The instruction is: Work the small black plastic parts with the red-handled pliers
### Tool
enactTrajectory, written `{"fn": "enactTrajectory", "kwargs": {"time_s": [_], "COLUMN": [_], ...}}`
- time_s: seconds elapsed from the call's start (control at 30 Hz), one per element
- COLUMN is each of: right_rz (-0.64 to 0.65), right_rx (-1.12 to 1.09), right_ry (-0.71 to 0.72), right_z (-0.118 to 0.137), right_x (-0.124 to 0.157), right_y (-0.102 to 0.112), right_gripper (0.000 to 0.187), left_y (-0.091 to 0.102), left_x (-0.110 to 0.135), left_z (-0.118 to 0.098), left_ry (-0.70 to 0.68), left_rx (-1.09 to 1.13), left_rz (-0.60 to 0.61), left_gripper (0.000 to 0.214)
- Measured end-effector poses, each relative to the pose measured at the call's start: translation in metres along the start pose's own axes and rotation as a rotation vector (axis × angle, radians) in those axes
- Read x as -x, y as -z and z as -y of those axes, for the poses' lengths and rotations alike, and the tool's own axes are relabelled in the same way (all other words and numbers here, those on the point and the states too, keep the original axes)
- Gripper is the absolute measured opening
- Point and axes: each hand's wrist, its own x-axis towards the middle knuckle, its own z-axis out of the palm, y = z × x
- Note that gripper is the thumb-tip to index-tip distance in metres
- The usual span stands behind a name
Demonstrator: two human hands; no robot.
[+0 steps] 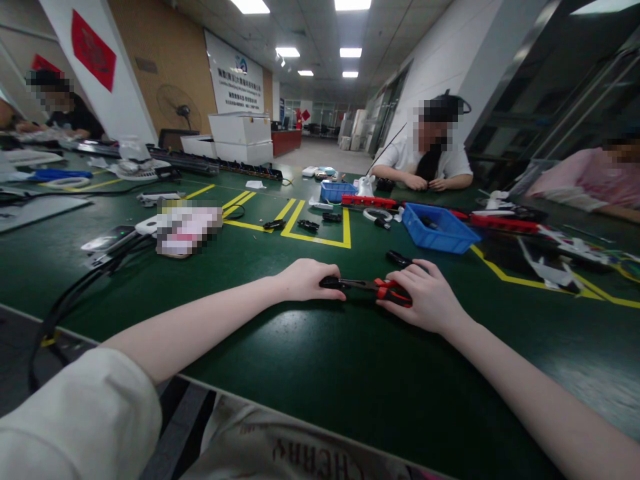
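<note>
My left hand (306, 279) pinches a small black plastic part (330, 283) between thumb and fingers, just above the green table. In my right hand (434, 299) are long-nose pliers (369, 285) with red and black handles. Their jaws point left and meet the black part; whether they grip it I cannot tell. Just beyond my right fingers lies another black piece (397, 258). Several similar black parts (309, 225) rest farther off, in and around a yellow taped outline.
A blue bin (443, 233) holding dark pieces stands beyond my right hand, with a smaller blue bin (338, 193) farther back. To the left are a phone (187, 230) and black cables (95, 273). A co-worker (433, 147) sits across the green table (300, 360); others sit at the sides.
</note>
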Motion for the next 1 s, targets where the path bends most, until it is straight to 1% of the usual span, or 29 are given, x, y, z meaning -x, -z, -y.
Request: {"fn": "enactTrajectory", "kwargs": {"time_s": [0.33,0.47,0.57,0.8,1.0], "right_rz": [-0.005,-0.019,-0.044,-0.085,-0.080], "right_rx": [0.003,0.014,0.025,0.052,0.020], "right_ry": [0.003,-0.003,-0.018,-0.057,-0.019], "right_z": [0.0005,0.0002,-0.0002,-0.0017,-0.0029], "right_x": [-0.0003,0.0005,0.0014,0.0028,0.0038], "right_y": [-0.0006,-0.0010,-0.0022,-0.0071,-0.0051], "right_gripper": [0.043,0.044,0.043,0.051,0.047], "left_y": [0.0006,-0.0006,-0.0009,-0.0011,-0.0042], "left_x": [0.0007,0.0006,0.0008,0.0020,0.0003], "left_z": [0.0002,0.0019,0.0020,-0.0017,0.0013], "left_ry": [-0.047,-0.046,-0.072,-0.102,-0.088], "left_rx": [-0.023,0.054,0.108,0.041,0.060], "left_rz": [0.002,-0.010,-0.039,-0.048,-0.056], "left_gripper": [0.043,0.041,0.039,0.037,0.036]}}
